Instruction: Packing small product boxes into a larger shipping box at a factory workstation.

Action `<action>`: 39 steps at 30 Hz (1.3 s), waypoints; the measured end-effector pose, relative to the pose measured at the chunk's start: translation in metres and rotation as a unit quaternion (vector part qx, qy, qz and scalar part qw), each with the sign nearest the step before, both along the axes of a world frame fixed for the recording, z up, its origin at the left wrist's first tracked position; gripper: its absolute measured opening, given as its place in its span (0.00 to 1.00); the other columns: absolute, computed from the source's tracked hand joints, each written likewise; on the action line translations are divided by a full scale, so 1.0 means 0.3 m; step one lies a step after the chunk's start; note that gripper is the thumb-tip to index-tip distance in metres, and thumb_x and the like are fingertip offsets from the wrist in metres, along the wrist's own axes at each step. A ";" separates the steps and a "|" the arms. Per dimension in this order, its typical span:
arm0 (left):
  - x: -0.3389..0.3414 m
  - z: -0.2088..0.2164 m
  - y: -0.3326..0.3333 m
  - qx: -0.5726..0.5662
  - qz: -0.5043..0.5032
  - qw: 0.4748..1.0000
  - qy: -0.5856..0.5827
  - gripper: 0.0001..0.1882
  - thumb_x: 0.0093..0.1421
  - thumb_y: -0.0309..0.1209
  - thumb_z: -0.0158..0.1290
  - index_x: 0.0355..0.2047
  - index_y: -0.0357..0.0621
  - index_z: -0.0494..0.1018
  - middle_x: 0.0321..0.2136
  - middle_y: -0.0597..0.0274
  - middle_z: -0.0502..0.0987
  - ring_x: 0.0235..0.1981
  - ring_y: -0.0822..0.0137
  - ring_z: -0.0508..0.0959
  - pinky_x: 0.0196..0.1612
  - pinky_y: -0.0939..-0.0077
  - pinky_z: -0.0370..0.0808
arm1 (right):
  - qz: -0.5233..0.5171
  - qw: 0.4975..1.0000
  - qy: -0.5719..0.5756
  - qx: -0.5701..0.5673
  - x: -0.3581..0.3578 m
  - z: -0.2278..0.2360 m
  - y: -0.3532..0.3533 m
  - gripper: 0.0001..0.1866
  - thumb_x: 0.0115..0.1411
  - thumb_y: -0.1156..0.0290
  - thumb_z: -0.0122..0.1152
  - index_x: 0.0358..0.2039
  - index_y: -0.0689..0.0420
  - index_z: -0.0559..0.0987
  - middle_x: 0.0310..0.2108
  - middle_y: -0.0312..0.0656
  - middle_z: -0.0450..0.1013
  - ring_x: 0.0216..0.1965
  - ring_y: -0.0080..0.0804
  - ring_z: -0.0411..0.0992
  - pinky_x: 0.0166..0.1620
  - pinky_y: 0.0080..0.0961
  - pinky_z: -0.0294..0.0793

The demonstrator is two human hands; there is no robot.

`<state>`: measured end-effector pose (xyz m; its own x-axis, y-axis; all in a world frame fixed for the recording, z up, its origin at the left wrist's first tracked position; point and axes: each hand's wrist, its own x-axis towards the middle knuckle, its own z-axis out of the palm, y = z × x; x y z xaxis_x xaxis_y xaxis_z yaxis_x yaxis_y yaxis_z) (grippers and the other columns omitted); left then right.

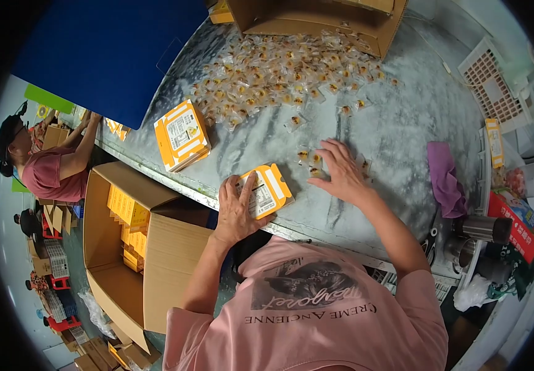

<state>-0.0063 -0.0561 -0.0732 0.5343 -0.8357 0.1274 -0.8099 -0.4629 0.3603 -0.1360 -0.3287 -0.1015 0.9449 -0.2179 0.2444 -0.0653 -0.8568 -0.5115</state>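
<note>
We hold a flat yellow-and-white cardboard box (268, 190) in our left hand (237, 211), by the near edge of the grey marbled table (397, 154); our right hand (345, 171) is spread open among small clear plastic packets (304, 156).

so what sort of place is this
Probably a packing workshop: small clear packets lie heaped on a grey work table, a stack of orange-and-white cartons stands near them, and an open cardboard box beside the table holds many yellow cartons.
</note>
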 end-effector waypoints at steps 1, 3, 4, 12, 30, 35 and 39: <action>-0.001 0.000 -0.003 -0.001 -0.001 1.000 -0.001 0.55 0.36 0.44 0.72 0.63 0.42 0.59 0.53 0.38 0.60 0.56 0.40 0.61 0.60 0.48 0.60 | 0.004 1.000 0.007 -0.018 0.012 -0.011 0.003 0.32 0.52 0.58 0.71 0.52 0.59 0.69 0.59 0.49 0.61 0.64 0.49 0.55 0.65 0.43 0.57; 0.000 -0.002 -0.004 -0.003 0.002 1.000 0.010 0.55 0.36 0.44 0.72 0.64 0.43 0.58 0.54 0.38 0.59 0.56 0.40 0.60 0.60 0.47 0.60 | 0.015 0.999 0.013 -0.037 0.027 -0.033 0.002 0.32 0.51 0.58 0.71 0.52 0.59 0.69 0.59 0.49 0.61 0.64 0.48 0.55 0.65 0.43 0.57; 0.006 -0.005 -0.002 -0.004 0.005 1.000 0.010 0.55 0.36 0.44 0.72 0.64 0.43 0.58 0.54 0.38 0.59 0.56 0.40 0.60 0.60 0.47 0.60 | 0.012 0.999 0.022 -0.034 0.015 -0.045 -0.009 0.32 0.51 0.58 0.71 0.52 0.59 0.69 0.58 0.49 0.61 0.64 0.48 0.56 0.65 0.43 0.57; 0.005 -0.006 0.013 0.003 -0.001 1.000 -0.004 0.56 0.38 0.46 0.71 0.65 0.41 0.57 0.55 0.38 0.59 0.56 0.41 0.61 0.60 0.48 0.61 | 0.024 0.999 -0.009 0.040 0.089 -0.002 -0.077 0.22 0.58 0.62 0.64 0.48 0.60 0.71 0.54 0.51 0.67 0.57 0.51 0.64 0.61 0.41 0.62; -0.006 0.003 -0.024 -0.002 -0.011 1.000 0.017 0.55 0.38 0.44 0.72 0.64 0.39 0.58 0.54 0.36 0.60 0.57 0.39 0.60 0.60 0.47 0.62 | 0.025 0.983 0.126 -0.128 0.392 -0.149 0.021 0.24 0.64 0.67 0.50 0.58 0.65 0.66 0.64 0.54 0.55 0.67 0.57 0.49 0.67 0.46 0.50; 0.008 0.013 0.003 0.009 0.020 1.000 0.014 0.56 0.37 0.43 0.73 0.64 0.40 0.57 0.54 0.37 0.60 0.57 0.39 0.60 0.60 0.48 0.61 | -0.042 0.989 0.058 -0.132 0.296 -0.139 0.249 0.28 0.62 0.68 0.47 0.61 0.67 0.64 0.66 0.58 0.53 0.69 0.57 0.46 0.69 0.49 0.46; 0.052 0.009 0.024 0.014 0.037 0.999 0.005 0.58 0.35 0.42 0.73 0.65 0.39 0.56 0.53 0.38 0.61 0.57 0.41 0.61 0.61 0.49 0.60 | -0.042 0.985 0.033 -0.167 0.214 -0.160 0.316 0.28 0.62 0.68 0.46 0.61 0.68 0.65 0.66 0.57 0.54 0.68 0.57 0.48 0.70 0.50 0.43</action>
